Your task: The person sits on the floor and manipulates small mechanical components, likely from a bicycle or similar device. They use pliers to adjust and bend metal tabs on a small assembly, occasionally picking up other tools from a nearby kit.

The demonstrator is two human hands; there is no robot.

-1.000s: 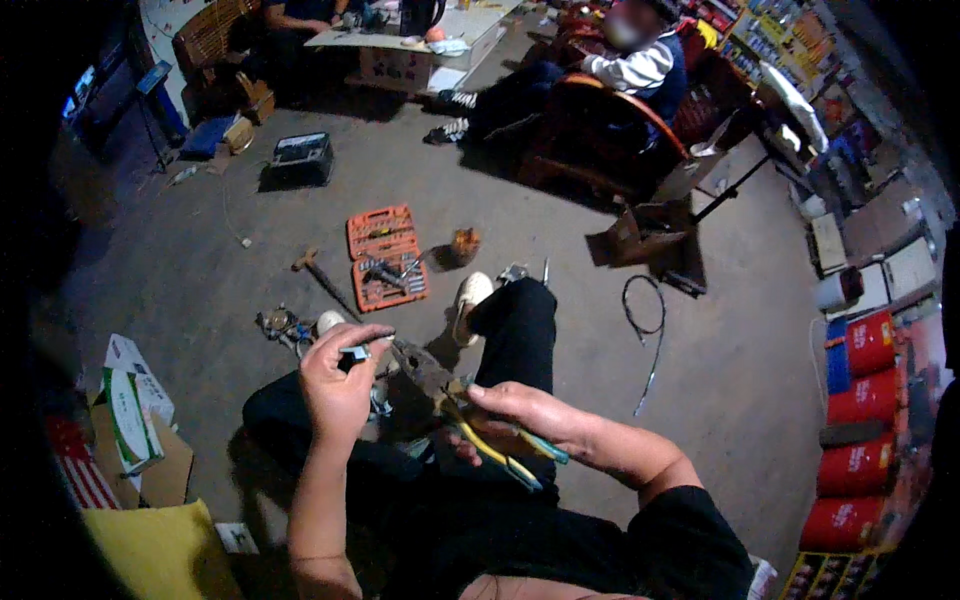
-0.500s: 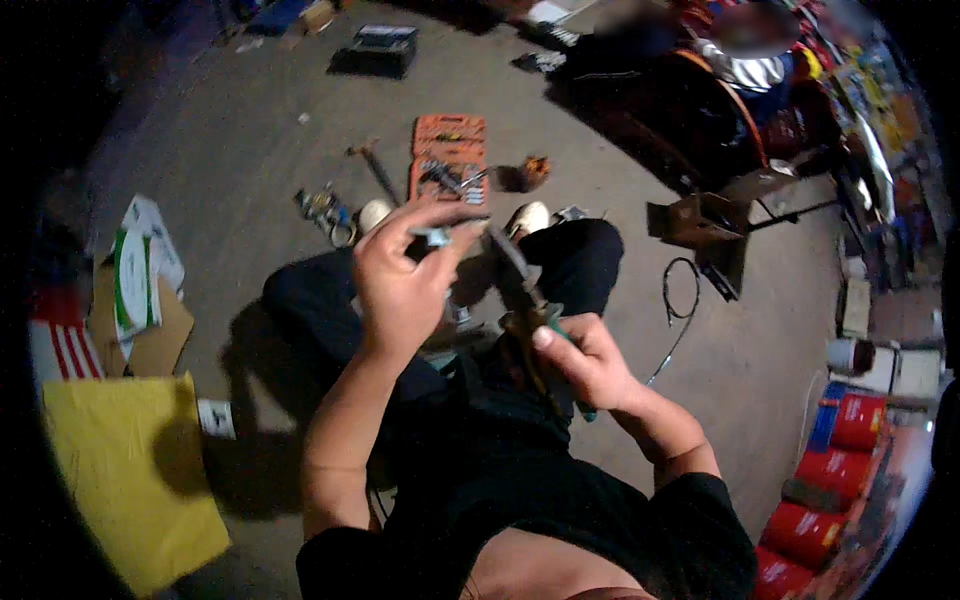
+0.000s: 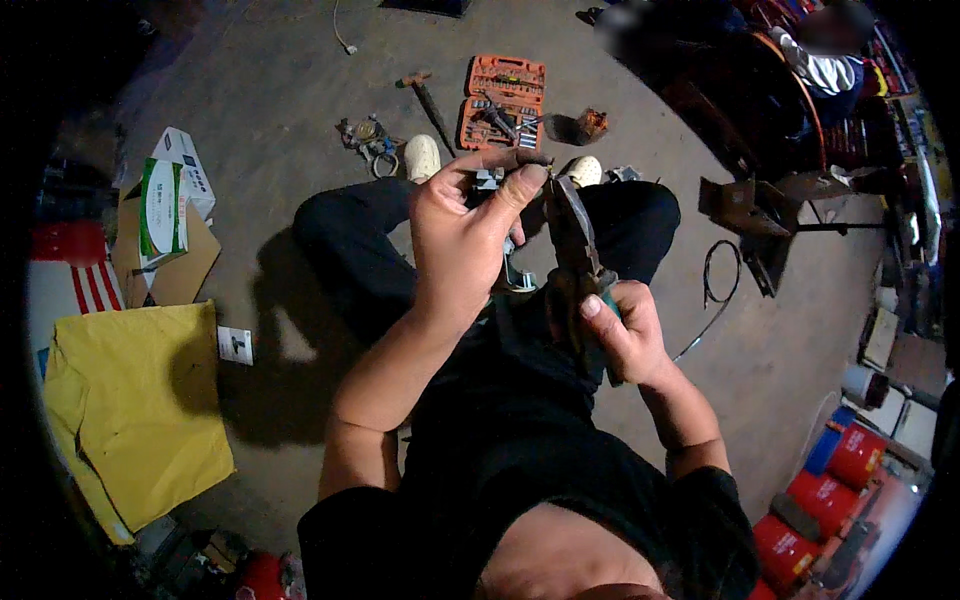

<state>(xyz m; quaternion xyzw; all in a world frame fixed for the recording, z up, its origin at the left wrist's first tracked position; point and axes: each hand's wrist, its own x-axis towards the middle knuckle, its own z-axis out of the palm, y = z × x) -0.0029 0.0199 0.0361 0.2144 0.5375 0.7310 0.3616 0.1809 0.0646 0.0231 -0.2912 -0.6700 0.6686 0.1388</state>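
Note:
My left hand pinches a small metal piece between bent fingers and thumb. My right hand grips long metal pliers by their dark and green handles. The pliers' tips point up and meet my left thumb and forefinger; what exactly lies between them is too small to make out. A curved silvery metal part shows below my left hand, over my lap, partly hidden.
An orange socket set, a hammer-like tool, metal parts and a coiled cable lie beyond my legs. Cardboard and a yellow sheet are left; red containers right; a seated person back right.
The view has tilted down, so the floor items sit higher. The pliers have swung from slanting toward a more upright angle, their tips staying by my left fingertips.

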